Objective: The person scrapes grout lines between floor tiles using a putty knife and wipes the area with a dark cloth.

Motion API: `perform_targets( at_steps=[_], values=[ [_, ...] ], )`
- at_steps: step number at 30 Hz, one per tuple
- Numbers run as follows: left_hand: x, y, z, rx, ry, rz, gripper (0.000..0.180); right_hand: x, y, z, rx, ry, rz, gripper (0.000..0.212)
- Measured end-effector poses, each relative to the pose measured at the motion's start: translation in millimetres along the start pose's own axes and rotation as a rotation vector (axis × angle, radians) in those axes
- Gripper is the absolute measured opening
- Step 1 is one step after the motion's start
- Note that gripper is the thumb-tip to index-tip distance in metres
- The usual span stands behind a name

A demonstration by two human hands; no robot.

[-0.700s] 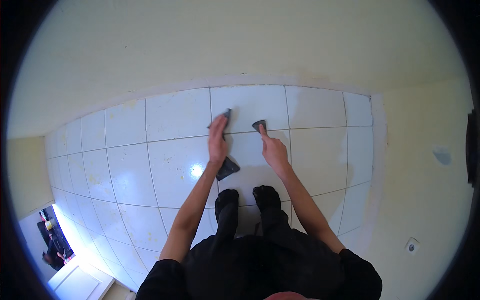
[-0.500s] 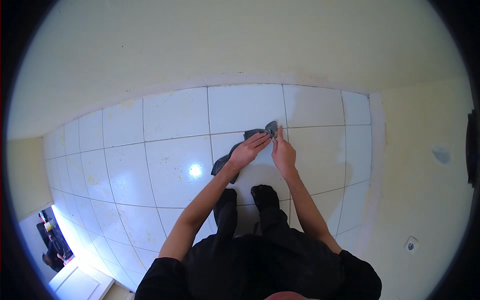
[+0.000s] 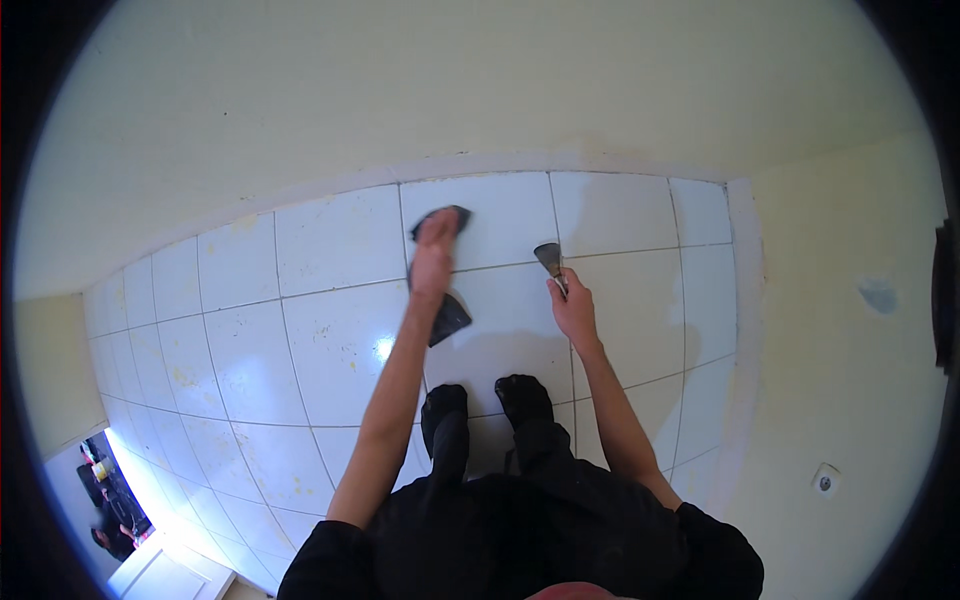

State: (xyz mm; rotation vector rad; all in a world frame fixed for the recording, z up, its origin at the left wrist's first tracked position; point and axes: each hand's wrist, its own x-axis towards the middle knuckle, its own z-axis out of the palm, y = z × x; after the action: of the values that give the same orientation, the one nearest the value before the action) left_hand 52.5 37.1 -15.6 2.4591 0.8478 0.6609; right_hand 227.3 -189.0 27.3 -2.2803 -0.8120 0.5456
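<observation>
a scraper (image 3: pixel 548 258) is held by right hand (image 3: pixel 576 308); at left, cloth (image 3: pixel 450 320) under left hand (image 3: pixel 434 258), grip unclear, is best pressed evenly.

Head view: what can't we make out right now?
Left hand, head view: blurred, grip unclear.
Dark cloth, head view: middle hidden by left hand.
Scraper, head view: handle partly covered by right hand.
Dark object at right, head view: cut off by fisheye rim.
</observation>
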Motion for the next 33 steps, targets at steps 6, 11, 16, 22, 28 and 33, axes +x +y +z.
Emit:
perform_targets(
  at_steps=[6,11,16,22,28,33],
  values=[
    [-15.3,-102.7,-82.3,0.040,0.322,-0.455,0.063,-4.6,-18.1,5.3,0.047,-0.154,0.027,0.031],
    [-49.4,-123.2,-106.6,-0.055,0.562,-0.504,0.055,-6.7,-23.9,9.1,0.105,-0.194,-0.026,0.032],
    [-60.9,-106.8,-105.1,-0.002,0.681,-0.522,0.043,-9.2,-25.0,11.3,0.081,-0.194,-0.035,0.033],
    [-55.7,-55.6,-87.1,-0.238,0.758,-0.555,0.038,-11.6,-18.1,10.7,0.058,-0.149,-0.029,0.033],
    [-45.0,46.7,-43.8,-0.532,0.226,0.028,0.057,-10.0,-7.9,3.1,0.074,-0.065,-0.021,0.031],
    [-47.7,63.9,7.5,-0.133,-0.266,0.482,0.061,-5.5,-4.2,0.8,0.111,-0.031,-0.005,0.029]
  ],
)
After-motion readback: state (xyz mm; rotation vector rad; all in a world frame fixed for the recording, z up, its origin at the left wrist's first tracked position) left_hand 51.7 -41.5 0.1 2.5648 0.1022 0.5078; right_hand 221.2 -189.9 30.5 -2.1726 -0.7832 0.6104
